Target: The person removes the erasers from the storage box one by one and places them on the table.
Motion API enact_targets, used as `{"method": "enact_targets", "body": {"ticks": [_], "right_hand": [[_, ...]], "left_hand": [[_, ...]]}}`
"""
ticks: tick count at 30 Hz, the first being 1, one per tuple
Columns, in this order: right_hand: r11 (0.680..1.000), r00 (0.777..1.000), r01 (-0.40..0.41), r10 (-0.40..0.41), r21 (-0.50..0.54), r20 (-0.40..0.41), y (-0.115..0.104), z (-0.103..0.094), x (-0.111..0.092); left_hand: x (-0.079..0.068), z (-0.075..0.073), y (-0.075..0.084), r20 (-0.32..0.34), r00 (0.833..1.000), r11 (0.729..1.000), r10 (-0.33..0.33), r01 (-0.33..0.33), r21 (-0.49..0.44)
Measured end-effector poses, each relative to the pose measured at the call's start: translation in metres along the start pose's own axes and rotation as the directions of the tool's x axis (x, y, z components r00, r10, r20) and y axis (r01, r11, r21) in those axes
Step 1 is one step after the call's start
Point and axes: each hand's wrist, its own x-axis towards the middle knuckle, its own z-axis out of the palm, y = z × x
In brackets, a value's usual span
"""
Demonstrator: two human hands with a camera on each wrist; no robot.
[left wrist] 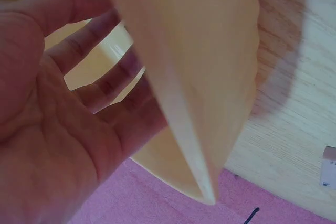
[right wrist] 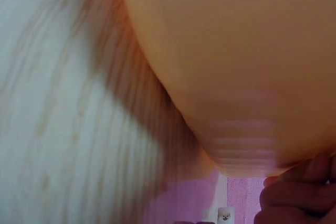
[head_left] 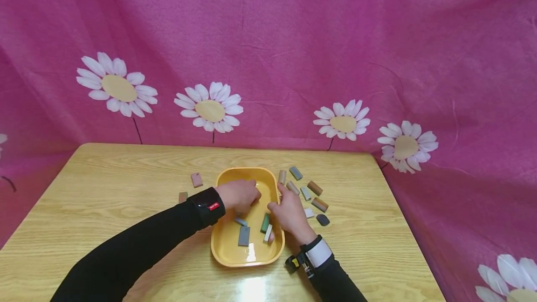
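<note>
A yellow plastic tray with rounded corners stands on the wooden table. My left hand reaches over its left wall into it; in the left wrist view the fingers are fairly straight, their tips hidden behind the tray wall. My right hand grips the tray's right rim, thumb inside, other fingers curled outside below the rim. Inside the tray lie a grey block, a light blue block, a green block and a white block, partly over a pinkish piece.
Right of the tray lie several small pieces, among them a brown block, a grey block and a dark rounded piece. A pink block and a brownish block lie left. A pink flowered cloth hangs behind the table.
</note>
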Motion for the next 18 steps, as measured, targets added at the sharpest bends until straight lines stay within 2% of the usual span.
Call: {"method": "enact_targets", "body": {"ticks": [7, 12, 18], "right_hand": [[1.0, 1.0, -0.002, 0.002, 0.005, 0.008, 0.0, 0.0, 0.001], [1.0, 1.0, -0.012, 0.012, 0.014, 0.011, 0.0, 0.001, 0.001], [1.0, 1.0, -0.022, 0.022, 0.016, 0.008, 0.001, 0.002, 0.001]], "left_hand": [[0.0, 0.004, 0.001, -0.047, 0.999, 0.998, -0.019, 0.016, -0.057], [0.0, 0.008, 0.001, -0.101, 0.995, 0.999, -0.002, -0.002, -0.04], [0.001, 0.011, 0.0, -0.043, 0.999, 0.998, -0.025, 0.022, -0.062]]}}
